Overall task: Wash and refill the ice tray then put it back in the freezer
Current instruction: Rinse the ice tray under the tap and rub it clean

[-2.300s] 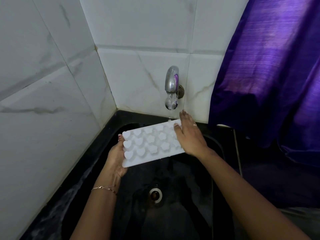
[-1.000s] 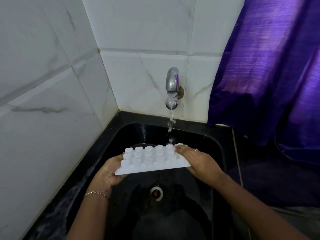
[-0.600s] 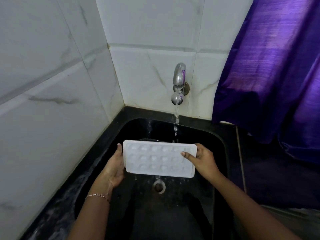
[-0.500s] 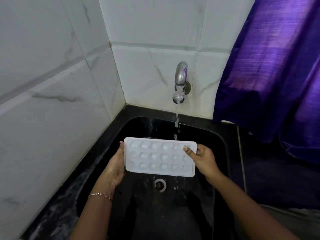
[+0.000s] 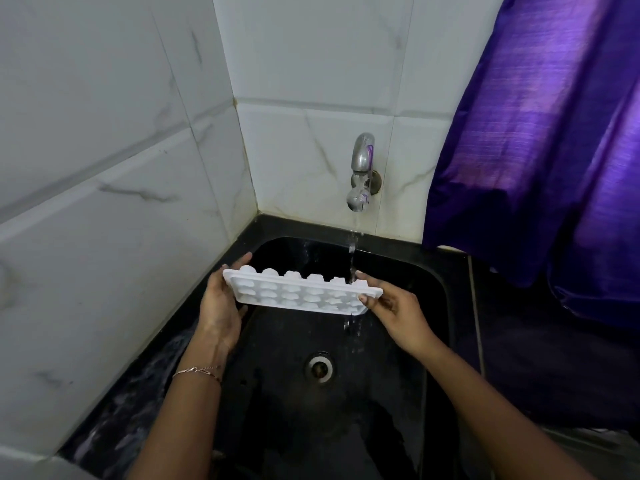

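Item: white plastic moulded ice tray [image 5: 302, 295], held over the black sink basin [image 5: 429, 292], tipped so tap [image 5: 362, 174] water drains, likely rinsing. Left hand [image 5: 221, 303] fingers curled around its end; right hand [image 5: 394, 308] thumb and fingers pinching the opposite end.

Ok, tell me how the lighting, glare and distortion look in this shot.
Head view: dim, soft light; the black sink swallows detail, while the white ice tray stands out bright. The tap carries a purple reflection from the curtain. Wide-angle bending curves the tile lines on the left wall. The falling water is smeared.
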